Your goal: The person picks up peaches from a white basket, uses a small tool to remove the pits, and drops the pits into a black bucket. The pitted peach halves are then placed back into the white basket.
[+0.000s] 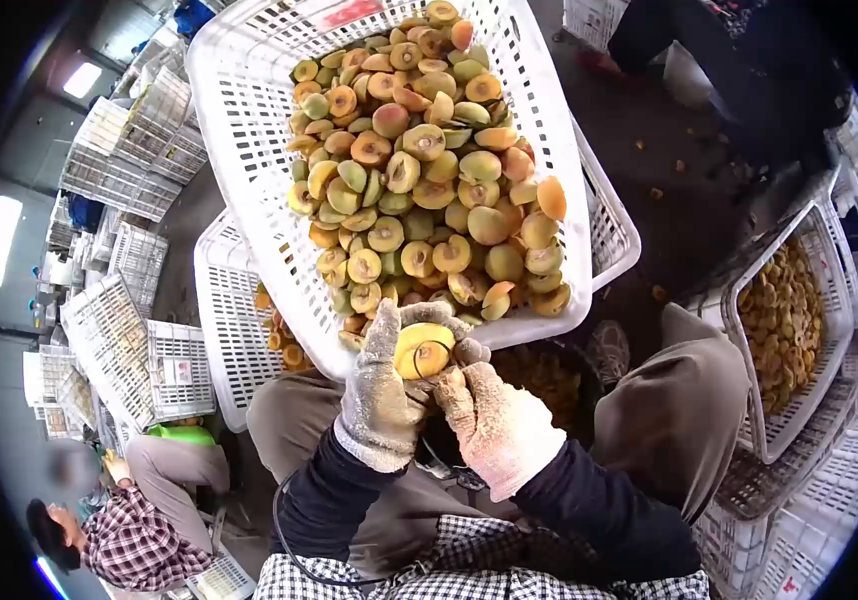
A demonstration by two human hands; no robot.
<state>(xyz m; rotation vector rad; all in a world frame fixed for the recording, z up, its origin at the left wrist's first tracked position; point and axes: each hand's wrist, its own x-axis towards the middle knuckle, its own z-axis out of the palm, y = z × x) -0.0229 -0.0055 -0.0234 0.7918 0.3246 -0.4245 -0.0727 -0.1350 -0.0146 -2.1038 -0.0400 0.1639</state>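
Left hand (381,395) clamped on a halved stone fruit (417,345); right hand (499,425) closed at its four o'clock, contents unclear; slotted basket (249,100) at twelve.

1. Your single view comes from the camera worn on your head; it faces forward and sharply down, over your own lap.
2. Nearest the lens, your checked shirt (589,585) fills the bottom edge.
3. Your left hand (381,392) and right hand (502,422) sit close in, just below the middle.
4. Beyond them, you look down into the white crate (237,120), its far end cut by the top edge.
5. The wide lens rounds your picture with dark corners and bends its sides: at left, the distant stacked crates (114,170) lean and a seated co-worker (144,540) appears tipped sideways.
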